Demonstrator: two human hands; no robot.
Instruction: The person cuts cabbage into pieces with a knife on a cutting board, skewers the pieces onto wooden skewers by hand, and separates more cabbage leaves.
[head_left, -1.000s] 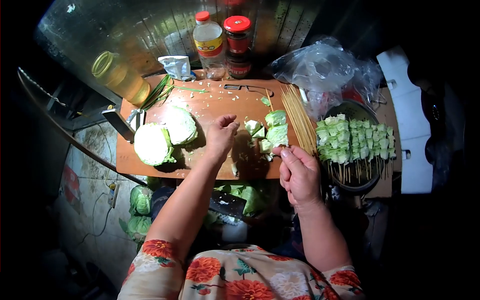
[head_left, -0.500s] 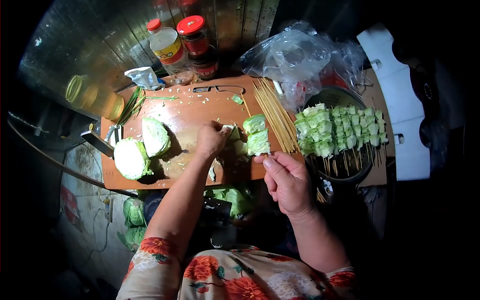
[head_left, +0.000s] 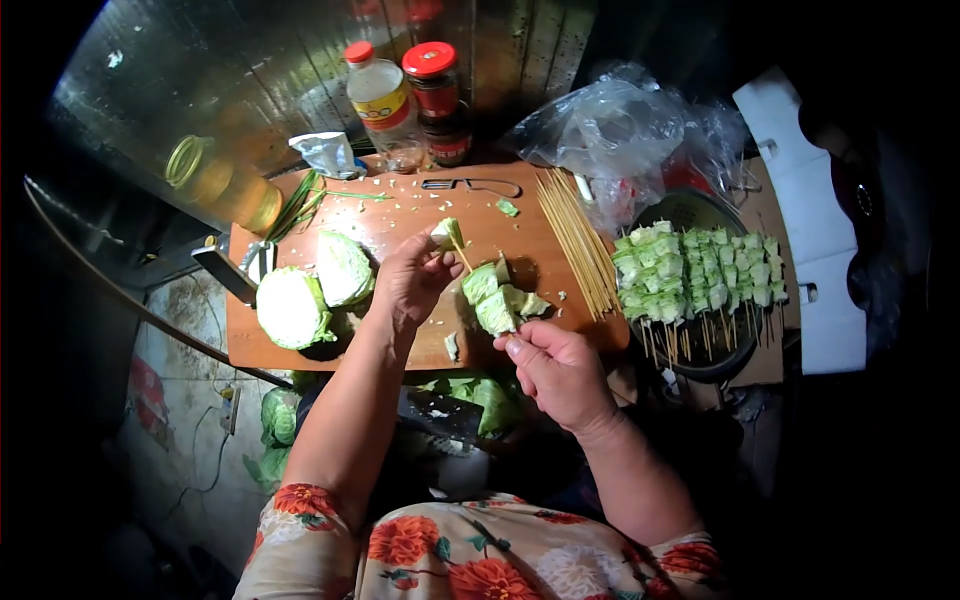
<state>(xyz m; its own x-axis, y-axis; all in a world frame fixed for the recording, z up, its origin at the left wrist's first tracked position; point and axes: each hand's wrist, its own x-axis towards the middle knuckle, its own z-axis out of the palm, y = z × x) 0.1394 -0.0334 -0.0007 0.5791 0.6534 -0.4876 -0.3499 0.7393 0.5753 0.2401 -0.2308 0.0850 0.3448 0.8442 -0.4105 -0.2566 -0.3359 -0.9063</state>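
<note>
My right hand (head_left: pixel 562 372) pinches the lower end of a bamboo skewer (head_left: pixel 462 260), which carries pale green cabbage pieces (head_left: pixel 488 300). The skewer leans up and to the left. At its upper tip, my left hand (head_left: pixel 410 280) has its fingers closed on another cabbage piece (head_left: pixel 446 234), which touches the tip. Loose cabbage pieces (head_left: pixel 528 303) lie on the wooden board (head_left: pixel 400 335) behind the held skewer. Two cut cabbage halves (head_left: pixel 292 308) sit at the board's left side.
Bare bamboo skewers (head_left: pixel 580 245) lie to the right. Filled cabbage skewers (head_left: pixel 700 268) rest across a dark round pot (head_left: pixel 725 365). A peeler (head_left: pixel 470 185), a bottle (head_left: pixel 380 100), a red-lidded jar (head_left: pixel 435 85) and a yellowish jar (head_left: pixel 235 195) stand or lie toward the back. A knife (head_left: pixel 225 275) is at left.
My left hand has come up from the board with a cabbage piece and brought it to the skewer's tip. The skewer now tilts further left. The whole view has shifted slightly.
</note>
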